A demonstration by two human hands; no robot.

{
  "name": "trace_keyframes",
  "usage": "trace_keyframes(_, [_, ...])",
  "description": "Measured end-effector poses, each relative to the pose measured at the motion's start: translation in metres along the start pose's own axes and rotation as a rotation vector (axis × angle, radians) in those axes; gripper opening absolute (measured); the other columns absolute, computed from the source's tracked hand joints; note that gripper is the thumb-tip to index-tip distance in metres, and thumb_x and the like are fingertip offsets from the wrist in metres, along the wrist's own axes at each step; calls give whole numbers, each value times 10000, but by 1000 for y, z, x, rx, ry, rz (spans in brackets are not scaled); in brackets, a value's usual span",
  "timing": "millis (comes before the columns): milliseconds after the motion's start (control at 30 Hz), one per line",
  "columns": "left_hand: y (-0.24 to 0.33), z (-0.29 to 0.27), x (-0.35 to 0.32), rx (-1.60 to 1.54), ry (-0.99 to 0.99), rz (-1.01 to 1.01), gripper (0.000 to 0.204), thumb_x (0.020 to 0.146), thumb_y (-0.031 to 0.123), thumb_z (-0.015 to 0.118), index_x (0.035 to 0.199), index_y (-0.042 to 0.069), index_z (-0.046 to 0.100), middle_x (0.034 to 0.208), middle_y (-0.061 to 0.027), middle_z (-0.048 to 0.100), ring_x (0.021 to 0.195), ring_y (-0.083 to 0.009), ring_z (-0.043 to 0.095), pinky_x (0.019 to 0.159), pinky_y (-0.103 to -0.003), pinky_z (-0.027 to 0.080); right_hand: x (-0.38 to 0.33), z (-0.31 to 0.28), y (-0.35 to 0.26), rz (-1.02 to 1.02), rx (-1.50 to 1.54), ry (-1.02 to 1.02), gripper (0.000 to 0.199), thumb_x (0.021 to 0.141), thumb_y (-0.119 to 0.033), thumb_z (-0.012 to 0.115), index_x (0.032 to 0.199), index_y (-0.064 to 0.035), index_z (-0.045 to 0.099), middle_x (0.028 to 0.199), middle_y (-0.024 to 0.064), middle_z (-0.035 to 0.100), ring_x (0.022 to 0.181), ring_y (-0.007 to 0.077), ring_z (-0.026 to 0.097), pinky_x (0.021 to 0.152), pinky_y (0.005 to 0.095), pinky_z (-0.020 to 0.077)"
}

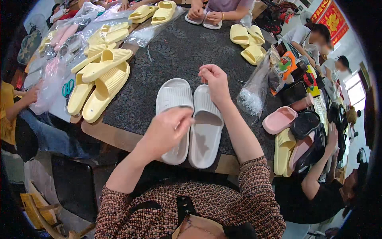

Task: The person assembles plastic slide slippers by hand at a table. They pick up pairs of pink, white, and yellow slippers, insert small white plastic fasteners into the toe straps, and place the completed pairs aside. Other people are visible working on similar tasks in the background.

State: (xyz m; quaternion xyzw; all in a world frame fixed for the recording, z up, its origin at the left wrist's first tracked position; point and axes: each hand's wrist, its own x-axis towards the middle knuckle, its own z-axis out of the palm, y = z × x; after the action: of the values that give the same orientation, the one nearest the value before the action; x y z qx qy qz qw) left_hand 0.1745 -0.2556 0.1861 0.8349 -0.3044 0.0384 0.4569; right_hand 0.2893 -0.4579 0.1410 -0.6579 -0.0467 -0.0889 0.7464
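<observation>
A pair of light grey slide slippers lies side by side on the dark patterned table mat (159, 63), toes away from me. My left hand (165, 129) is over the left slipper (174, 95), thumb and fingers drawn together and slightly blurred. Whatever they hold is too small to name. Above the toe end of the right slipper (205, 139), my right hand (215, 84) is raised in a pinch. A very thin strand seems to stick up by its fingertips, but I cannot make it out. The left hand and wrist hide part of the left slipper's footbed.
Pale yellow slippers (105, 85) are piled at left, beside teal-handled scissors (68, 88) and clear plastic bags (53, 79). On the right lie a bag of small clear pieces (252, 99), more yellow slippers (253, 53) and mixed slippers (280, 119). Across the table, a person's hands (214, 17) touch white slippers.
</observation>
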Motion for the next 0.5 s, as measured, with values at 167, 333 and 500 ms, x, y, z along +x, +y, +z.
trace_keyframes(167, [-18,3,59,-163,231,-138,187,876,95,579,1025,-13,608,734,-84,636,625,-131,596,553,-250,476,-28,27,-30,-137,81,-23,84,901,-52,563,954,-6,611,822,36,632,747,88,570,700,232,465])
trace_keyframes(333, [-32,29,86,-537,141,-418,150,914,150,569,964,17,618,710,-6,607,566,-55,522,491,-214,419,-39,25,-31,-175,30,33,88,909,-58,558,960,-8,610,847,29,636,771,83,577,709,228,466])
trace_keyframes(500, [-43,39,81,-734,124,-469,149,914,150,566,968,25,624,712,10,588,550,-37,483,481,-185,381,-52,6,-12,-30,55,144,105,907,-63,568,992,-10,601,880,24,620,778,74,553,703,223,463])
